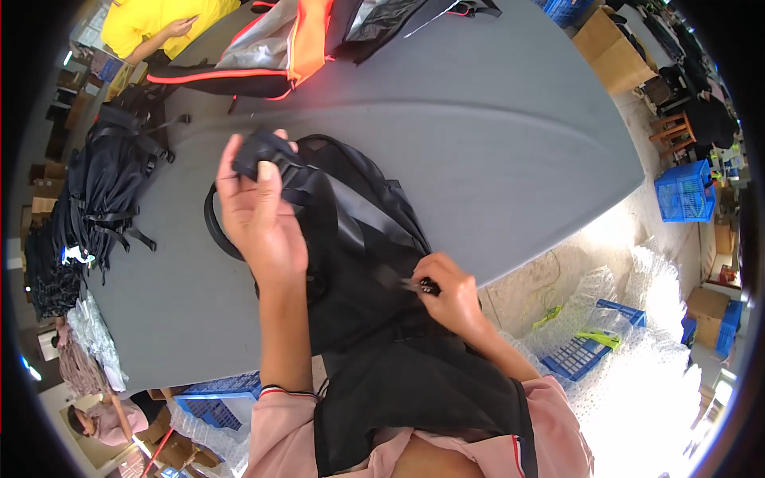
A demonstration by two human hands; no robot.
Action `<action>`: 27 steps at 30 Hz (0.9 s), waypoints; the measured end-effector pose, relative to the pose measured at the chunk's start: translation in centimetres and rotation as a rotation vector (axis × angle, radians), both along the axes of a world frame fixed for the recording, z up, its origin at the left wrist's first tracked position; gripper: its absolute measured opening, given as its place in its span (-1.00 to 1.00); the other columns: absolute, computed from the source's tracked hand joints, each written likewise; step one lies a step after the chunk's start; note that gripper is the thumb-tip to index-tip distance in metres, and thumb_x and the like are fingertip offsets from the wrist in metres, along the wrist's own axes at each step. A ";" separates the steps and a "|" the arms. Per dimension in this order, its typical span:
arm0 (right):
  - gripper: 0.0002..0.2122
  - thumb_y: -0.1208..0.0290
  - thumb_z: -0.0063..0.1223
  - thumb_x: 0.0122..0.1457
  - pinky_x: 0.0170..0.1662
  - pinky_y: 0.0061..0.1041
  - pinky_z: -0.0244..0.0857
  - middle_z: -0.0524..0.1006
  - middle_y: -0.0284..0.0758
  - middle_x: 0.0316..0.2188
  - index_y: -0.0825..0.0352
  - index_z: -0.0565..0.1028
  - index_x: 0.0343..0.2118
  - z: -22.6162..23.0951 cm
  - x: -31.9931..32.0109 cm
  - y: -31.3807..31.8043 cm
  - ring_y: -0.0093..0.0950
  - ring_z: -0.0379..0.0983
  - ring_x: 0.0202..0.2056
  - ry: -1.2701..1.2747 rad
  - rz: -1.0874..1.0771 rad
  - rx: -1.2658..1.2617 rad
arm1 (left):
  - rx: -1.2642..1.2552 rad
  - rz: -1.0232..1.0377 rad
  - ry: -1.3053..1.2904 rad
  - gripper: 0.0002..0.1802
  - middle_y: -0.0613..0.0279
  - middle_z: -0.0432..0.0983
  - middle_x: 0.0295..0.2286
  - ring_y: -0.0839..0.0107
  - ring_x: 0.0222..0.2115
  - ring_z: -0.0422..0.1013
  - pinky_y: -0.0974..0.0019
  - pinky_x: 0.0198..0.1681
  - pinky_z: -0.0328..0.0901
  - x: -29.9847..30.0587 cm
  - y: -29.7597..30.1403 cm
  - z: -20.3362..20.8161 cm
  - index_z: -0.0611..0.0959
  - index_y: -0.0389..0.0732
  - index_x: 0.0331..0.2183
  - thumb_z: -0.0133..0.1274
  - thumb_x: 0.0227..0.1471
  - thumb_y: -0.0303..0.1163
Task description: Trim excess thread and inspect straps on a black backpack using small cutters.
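Note:
A black bag (339,279) lies on the grey-covered table in front of me, its edge against my black apron. My left hand (269,219) is raised over its far left part, fingers closed round a folded black strap (263,151). Whether a buckle is on that strap I cannot make out. At the bag's right side, my right hand (456,299) is closed on small dark-handled thread snips (428,286). Their blades point left toward the bag and are blurred. A curved black loop (213,227) of the bag shows beside my left wrist.
An orange, grey and black bag (307,44) lies at the table's (510,135) far edge. Black strapped bags (103,187) are piled along the left. Beyond stands a person in yellow (155,28). Blue crates (684,193) and bubble wrap (621,382) are on the right.

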State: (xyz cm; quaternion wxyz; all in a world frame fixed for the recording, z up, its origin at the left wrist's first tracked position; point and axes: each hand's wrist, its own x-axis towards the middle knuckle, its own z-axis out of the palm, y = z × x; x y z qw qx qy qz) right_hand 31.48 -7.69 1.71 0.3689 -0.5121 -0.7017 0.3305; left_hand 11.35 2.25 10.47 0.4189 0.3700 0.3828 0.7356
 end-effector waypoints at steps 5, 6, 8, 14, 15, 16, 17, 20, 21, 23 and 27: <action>-0.86 0.67 0.14 -0.09 -0.49 -0.54 0.34 0.51 -0.22 -0.31 0.42 0.44 -0.43 1.0 1.0 0.5 -0.33 0.47 -0.47 0.287 -0.061 -0.302 | -0.024 0.090 0.056 -0.54 -0.12 0.39 -0.12 0.23 -0.13 0.37 0.23 0.00 0.24 -2.0 -0.7 -0.2 0.24 -0.31 0.05 -0.09 0.10 -0.56; -0.86 0.67 0.14 -0.09 -0.49 -0.54 0.34 0.51 -0.22 -0.31 0.42 0.44 -0.43 1.1 0.7 0.4 -0.33 0.47 -0.47 0.288 -0.062 -0.305 | -0.027 0.086 0.045 -0.54 -0.12 0.39 -0.12 0.23 -0.13 0.37 0.23 0.01 0.24 -1.9 -0.7 -0.2 0.24 -0.31 0.05 -0.09 0.10 -0.56; -0.79 0.65 0.15 -0.10 -0.41 -0.51 0.38 0.48 -0.22 -0.17 0.38 0.47 -0.34 1.9 -1.0 0.9 -0.31 0.50 -0.39 0.124 0.008 0.006 | -0.027 0.088 0.037 -0.53 -0.12 0.39 -0.12 0.22 -0.13 0.37 0.23 0.01 0.23 -1.7 -0.6 0.0 0.24 -0.31 0.05 -0.09 0.09 -0.56; -0.71 0.61 0.16 -0.06 -0.21 -0.46 0.39 0.27 -0.13 0.08 0.22 0.52 -0.22 2.5 -4.8 3.6 -0.28 0.48 -0.21 0.319 0.222 -0.046 | -0.027 -0.138 0.098 -0.48 -0.13 0.37 -0.09 0.24 -0.11 0.36 0.23 0.03 0.21 -0.8 0.4 2.1 0.22 -0.32 0.06 -0.05 0.06 -0.56; -0.72 0.62 0.14 -0.04 -0.18 -0.46 0.37 0.23 -0.12 0.11 0.23 0.53 -0.22 2.0 -5.6 4.3 -0.30 0.48 -0.20 0.340 0.235 -0.036 | -0.036 -0.121 0.114 -0.46 -0.13 0.37 -0.09 0.24 -0.10 0.36 0.23 0.04 0.21 -0.6 0.5 2.2 0.22 -0.32 0.06 -0.03 0.05 -0.56; -0.74 0.62 0.12 -0.02 -0.15 -0.47 0.35 0.18 -0.11 0.14 0.23 0.53 -0.22 2.1 -6.3 4.9 -0.33 0.47 -0.18 0.358 0.246 -0.023 | -0.060 -0.142 0.102 -0.44 -0.13 0.37 -0.09 0.24 -0.09 0.35 0.22 0.05 0.19 -0.5 0.3 2.3 0.21 -0.31 0.07 0.00 0.03 -0.55; -0.75 0.62 0.10 0.00 -0.14 -0.50 0.34 0.19 -0.11 0.13 0.24 0.53 -0.21 2.1 -7.0 5.6 -0.38 0.46 -0.17 0.438 0.265 -0.082 | -0.047 -0.160 0.135 -0.45 -0.12 0.36 -0.09 0.17 -0.07 0.34 0.16 0.07 0.19 -0.6 0.6 1.5 0.20 -0.31 0.08 -0.03 0.05 -0.56; -0.80 0.62 0.06 0.06 -0.21 -0.61 0.33 0.18 -0.15 0.15 0.34 0.50 -0.22 2.1 -8.9 6.0 -0.56 0.44 -0.26 0.734 0.264 -0.218 | -0.053 -0.196 0.117 -0.46 -0.07 0.40 -0.11 0.23 -0.11 0.38 0.21 0.02 0.25 -0.6 0.7 1.6 0.23 -0.30 0.06 -0.02 0.02 -0.58; -0.84 0.62 0.05 0.07 -0.26 -0.65 0.31 0.25 -0.19 0.10 0.36 0.48 -0.25 2.1 -8.9 5.7 -0.63 0.40 -0.33 0.848 0.297 -0.264 | -0.040 -0.203 0.126 -0.46 -0.07 0.40 -0.12 0.24 -0.12 0.39 0.22 0.01 0.25 -0.5 0.7 2.1 0.24 -0.30 0.05 -0.02 0.01 -0.59; -0.89 0.60 0.04 0.10 -0.37 -0.73 0.25 0.40 -0.26 -0.05 0.36 0.42 -0.29 2.1 -8.5 5.3 -0.73 0.33 -0.44 0.960 0.338 -0.422 | -0.041 -0.207 0.140 -0.47 -0.06 0.40 -0.12 0.25 -0.13 0.40 0.24 -0.01 0.27 -0.7 0.9 2.1 0.26 -0.30 0.04 -0.01 0.00 -0.59; -0.83 0.57 0.06 0.09 -0.46 -0.78 0.14 0.55 -0.34 -0.36 0.30 0.36 -0.26 4.7 -5.7 4.9 -0.77 0.29 -0.49 0.932 0.377 -0.580 | -0.011 -0.213 0.144 -0.49 -0.03 0.43 -0.16 0.27 -0.17 0.42 0.25 -0.06 0.30 -1.6 1.0 2.0 0.29 -0.28 0.02 0.00 -0.01 -0.59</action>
